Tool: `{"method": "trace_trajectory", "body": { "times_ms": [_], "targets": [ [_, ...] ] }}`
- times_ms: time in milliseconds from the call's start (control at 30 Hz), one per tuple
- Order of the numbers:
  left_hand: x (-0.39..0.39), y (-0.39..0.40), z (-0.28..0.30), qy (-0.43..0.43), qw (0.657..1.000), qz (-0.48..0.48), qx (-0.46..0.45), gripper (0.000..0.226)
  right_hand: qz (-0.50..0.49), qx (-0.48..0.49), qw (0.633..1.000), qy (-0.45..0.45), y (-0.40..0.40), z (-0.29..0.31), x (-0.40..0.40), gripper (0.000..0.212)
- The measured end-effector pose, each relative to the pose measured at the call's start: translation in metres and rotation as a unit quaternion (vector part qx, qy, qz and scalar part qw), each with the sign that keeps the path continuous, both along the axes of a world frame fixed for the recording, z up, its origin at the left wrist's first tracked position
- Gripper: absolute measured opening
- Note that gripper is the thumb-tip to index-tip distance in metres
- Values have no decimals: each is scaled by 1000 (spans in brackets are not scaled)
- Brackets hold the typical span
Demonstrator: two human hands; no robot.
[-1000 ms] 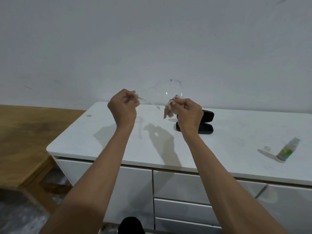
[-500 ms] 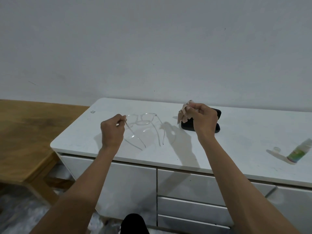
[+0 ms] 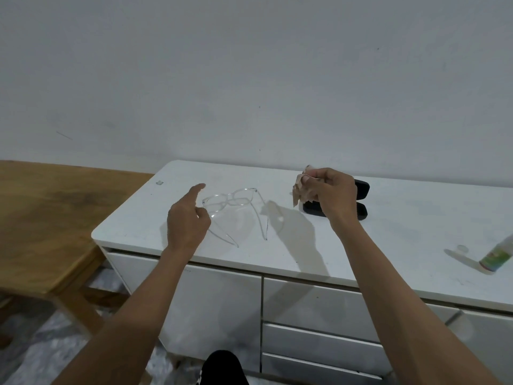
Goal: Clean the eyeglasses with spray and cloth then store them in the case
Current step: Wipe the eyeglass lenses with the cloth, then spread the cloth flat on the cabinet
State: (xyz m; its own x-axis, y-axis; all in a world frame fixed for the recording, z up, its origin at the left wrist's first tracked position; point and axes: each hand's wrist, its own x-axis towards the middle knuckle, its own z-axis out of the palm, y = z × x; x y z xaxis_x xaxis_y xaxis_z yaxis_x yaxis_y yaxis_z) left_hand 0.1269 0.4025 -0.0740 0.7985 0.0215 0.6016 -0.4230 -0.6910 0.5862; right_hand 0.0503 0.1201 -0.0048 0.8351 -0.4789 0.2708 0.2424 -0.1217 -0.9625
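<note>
The clear-framed eyeglasses (image 3: 231,202) lie on the white cabinet top (image 3: 388,234) with their temples unfolded toward me. My left hand (image 3: 187,218) hovers just left of them, index finger stretched out, holding nothing. My right hand (image 3: 330,194) is raised over the black glasses case (image 3: 362,200), which stands open, and pinches a crumpled beige cloth (image 3: 301,190). The spray bottle (image 3: 498,255) lies on its side at the far right, its small clear cap (image 3: 462,249) beside it.
A wooden table (image 3: 41,218) stands lower at the left of the cabinet. A white wall rises right behind the cabinet. Drawer fronts (image 3: 319,315) face me below the top. A small white item (image 3: 160,182) sits near the back left corner.
The glasses came down from chest height onto the cabinet top. My left hand let go of the temple and opened. My right hand carried the cloth off to the right, over the case.
</note>
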Motion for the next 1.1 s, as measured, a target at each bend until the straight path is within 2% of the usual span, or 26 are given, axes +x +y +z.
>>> {"method": "trace_trajectory", "body": {
  "times_ms": [67, 167, 200, 300, 400, 600, 733, 800, 900, 967, 1100],
  "targets": [
    [-10, -16, 16, -47, 999, -5, -19, 56, -9, -23, 1000, 16, -4, 8, -1, 3],
    [-21, -64, 50, -100, 992, -69, -30, 38, -12, -31, 999, 14, -11, 20, -5, 4],
    [-25, -84, 63, -85, 989, -110, -45, 31, -25, -42, 999, 15, -14, 25, -7, 4],
    [-40, -139, 95, 58, 968, -231, -85, 24, -53, -69, 996, 18, -25, 38, -14, 7],
    [-52, -181, 110, 92, 948, -287, -104, 11, -58, -80, 995, 13, -40, 50, -23, 6],
    [-58, -215, 114, 159, 935, -273, -163, 13, -69, -78, 994, 40, -72, 54, -45, 10],
    [-56, -224, 121, 234, 916, -271, -180, 10, -53, -128, 986, 91, -86, 51, -60, 8],
    [-56, -227, 128, 266, 903, -279, -191, 10, -66, -196, 969, 139, -90, 53, -63, 20],
    [-55, -233, 139, 294, 891, -282, -199, 11, -155, -301, 922, 188, -94, 60, -65, 32],
    [-54, -234, 146, 305, 885, -285, -204, 10, -153, -286, 934, 151, -97, 69, -67, 29],
    [-56, -232, 155, 357, 837, -333, -247, 8, -56, -219, 971, 80, -97, 84, -68, 14]
  ]
}}
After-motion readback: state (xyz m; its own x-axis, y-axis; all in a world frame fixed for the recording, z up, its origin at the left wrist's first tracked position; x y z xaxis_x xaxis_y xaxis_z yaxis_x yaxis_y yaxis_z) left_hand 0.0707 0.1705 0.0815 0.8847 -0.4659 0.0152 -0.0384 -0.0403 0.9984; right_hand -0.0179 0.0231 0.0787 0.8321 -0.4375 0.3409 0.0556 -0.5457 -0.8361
